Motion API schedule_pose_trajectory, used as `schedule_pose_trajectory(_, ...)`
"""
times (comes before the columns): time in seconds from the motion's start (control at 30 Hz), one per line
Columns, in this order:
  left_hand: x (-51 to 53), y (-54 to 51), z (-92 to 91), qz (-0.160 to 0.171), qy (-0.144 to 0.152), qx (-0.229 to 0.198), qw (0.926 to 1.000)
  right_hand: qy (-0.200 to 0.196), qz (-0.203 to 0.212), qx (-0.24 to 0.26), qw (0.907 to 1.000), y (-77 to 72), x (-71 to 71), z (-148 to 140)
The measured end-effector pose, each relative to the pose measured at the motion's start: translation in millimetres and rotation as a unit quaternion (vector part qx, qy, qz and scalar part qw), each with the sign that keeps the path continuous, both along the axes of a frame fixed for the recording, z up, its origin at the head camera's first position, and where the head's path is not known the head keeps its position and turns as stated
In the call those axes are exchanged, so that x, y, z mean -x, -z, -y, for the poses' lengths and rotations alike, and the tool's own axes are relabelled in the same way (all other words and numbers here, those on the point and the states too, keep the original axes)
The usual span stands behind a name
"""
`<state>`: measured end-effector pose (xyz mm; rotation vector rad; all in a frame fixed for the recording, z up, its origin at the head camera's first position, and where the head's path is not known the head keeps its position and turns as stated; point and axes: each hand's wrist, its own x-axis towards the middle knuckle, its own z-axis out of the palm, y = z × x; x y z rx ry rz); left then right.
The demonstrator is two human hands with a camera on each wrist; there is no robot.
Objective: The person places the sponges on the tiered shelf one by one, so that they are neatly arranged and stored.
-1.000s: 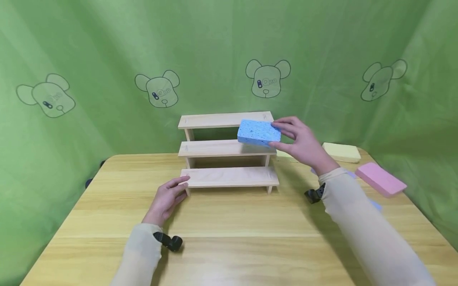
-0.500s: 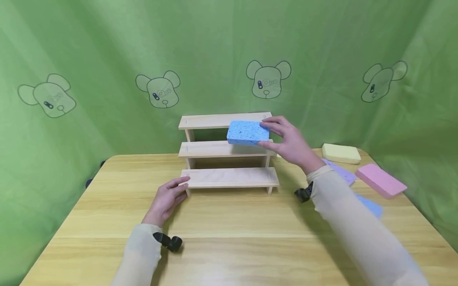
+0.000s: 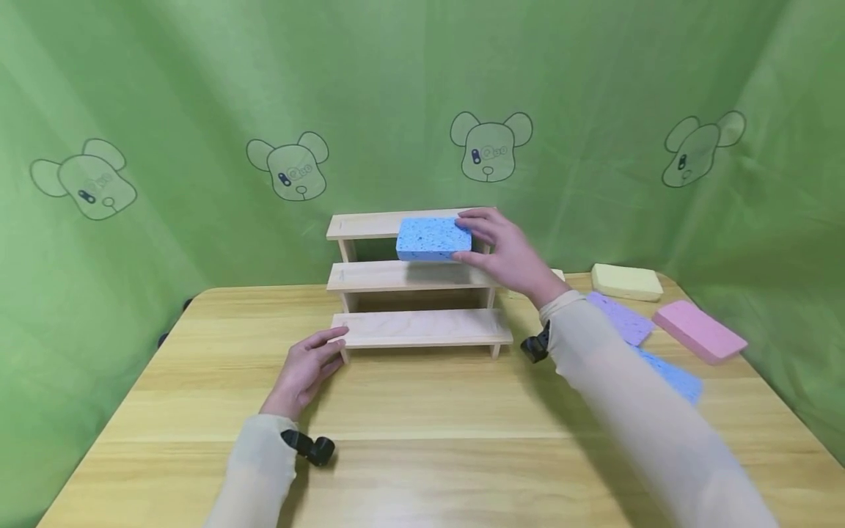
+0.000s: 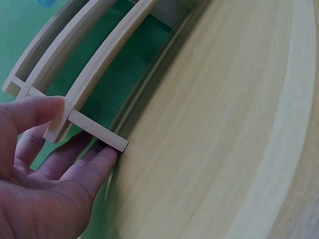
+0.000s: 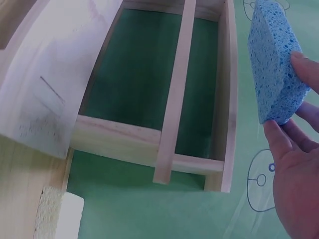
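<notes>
A blue speckled sponge (image 3: 433, 239) is pinched at its right end between the thumb and fingers of my right hand (image 3: 505, 249). It hangs in the air in front of the top step of a three-tier wooden shelf (image 3: 422, 328). The right wrist view shows the sponge (image 5: 276, 64) apart from the boards. My left hand (image 3: 305, 372) grips the left end of the shelf's lowest step. In the left wrist view, the thumb (image 4: 42, 109) lies on that board's end and the fingers reach behind the leg (image 4: 98, 130).
On the table's right side lie a pink sponge (image 3: 700, 331), a purple sponge (image 3: 620, 317), a flat blue sponge (image 3: 673, 375) and a yellow sponge (image 3: 626, 281). Another pale yellow sponge (image 5: 60, 214) lies beside the shelf. A green curtain (image 3: 396, 88) hangs behind the table (image 3: 422, 469).
My right hand has carried the blue sponge leftward along the upper part of the shelf. More of the purple and flat blue sponges shows now. My left hand has stayed in place.
</notes>
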<state>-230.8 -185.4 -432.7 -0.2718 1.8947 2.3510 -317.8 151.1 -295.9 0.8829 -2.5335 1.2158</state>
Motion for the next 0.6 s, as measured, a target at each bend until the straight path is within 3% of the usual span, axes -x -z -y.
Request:
schedule_pose_trajectory(0.4, -1.3, -3.1, 0.3, -0.005, 0.002, -0.001, 1.0000, 0.002, 0.035, 0.043, 0.9985, -1.6, 18.3, 18)
schedule_pose_trajectory(0.6, -1.8, -2.5, 0.3, -0.001, -0.004, -0.002, 1.0000, 0.005, 0.047, 0.037, 0.9982, -2.0, 31.1, 23)
